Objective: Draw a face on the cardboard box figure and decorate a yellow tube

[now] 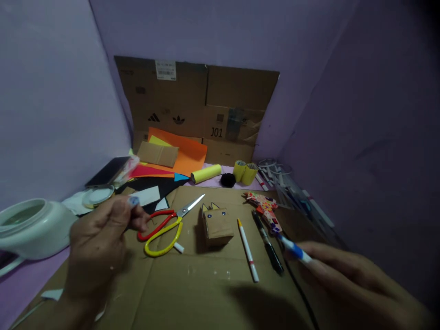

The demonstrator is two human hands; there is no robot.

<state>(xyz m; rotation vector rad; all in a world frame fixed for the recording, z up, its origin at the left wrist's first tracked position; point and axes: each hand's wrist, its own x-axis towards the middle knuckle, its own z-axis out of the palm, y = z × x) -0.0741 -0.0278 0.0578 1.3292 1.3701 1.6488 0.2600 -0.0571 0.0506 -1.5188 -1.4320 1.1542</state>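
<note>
My left hand (103, 233) is closed, pinching a small blue-and-white piece (134, 201) between thumb and finger; its exact kind is unclear. In my right hand (347, 275) is a white and blue marker (297, 252), its blue tip pointing up and left. Between the hands a small brown cardboard box (218, 224) with two pointed ears and two blue eyes stands on the cardboard sheet (178, 293). Scissors (168, 229) with one red and one yellow handle lie just right of my left hand. A white pen with a yellow tip (248, 250) and a black pen (268, 243) lie right of the box.
A glue gun with a flowery cover (263, 208) trails a black cord. At left stands a white teapot (41, 229). Behind are yellow rolls (206, 174), a black pompom (228, 179), orange paper (190, 153) and an upright cardboard panel (185, 96). Clear strips (292, 192) lie at right.
</note>
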